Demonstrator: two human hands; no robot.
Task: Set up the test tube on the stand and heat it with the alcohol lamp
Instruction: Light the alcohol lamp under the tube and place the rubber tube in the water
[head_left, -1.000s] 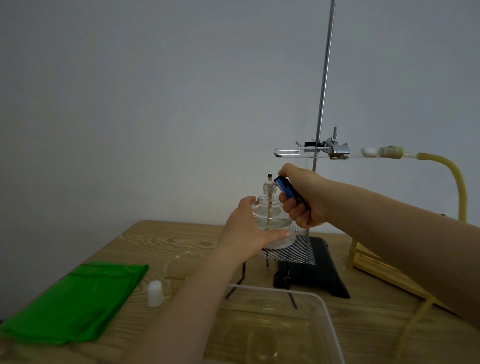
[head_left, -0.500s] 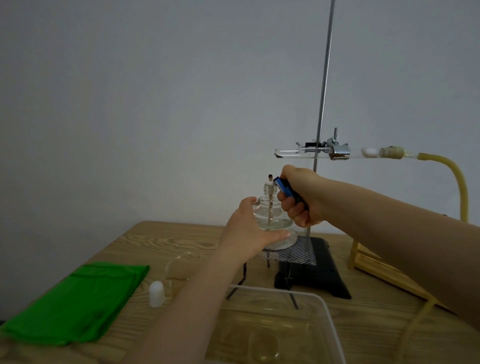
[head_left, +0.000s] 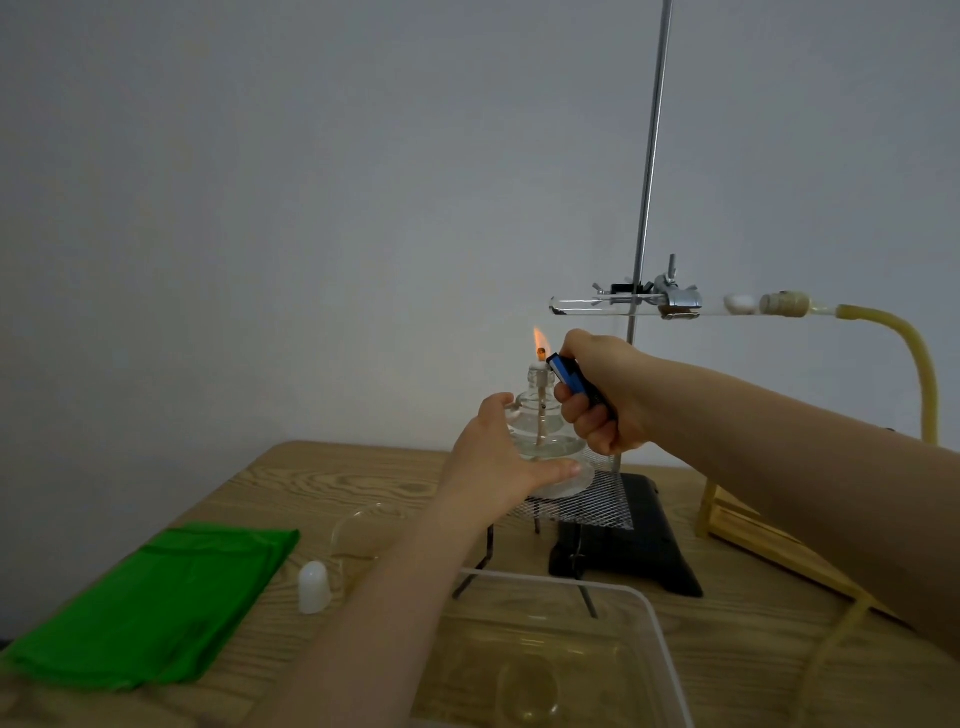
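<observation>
Lighter (head_left: 569, 379) gripped in curled right hand (head_left: 610, 397) at flaming wick (head_left: 541, 354); left hand (head_left: 493, 460) cupped round alcohol lamp (head_left: 543, 418).

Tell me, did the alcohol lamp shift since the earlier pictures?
No. The alcohol lamp stays on the wire mesh, equally far left of the stand rod; only its wick is now lit.

The stand rod (head_left: 652, 156) runs off the top edge. The clear tub (head_left: 613, 634) is cut by the bottom edge. The left hand (head_left: 498, 457) hides the near left side of the alcohol lamp (head_left: 540, 415); the right hand (head_left: 608, 395) covers the lower half of the lighter (head_left: 566, 376). The right forearm (head_left: 779, 441) hides part of the yellow hose (head_left: 923, 374).
</observation>
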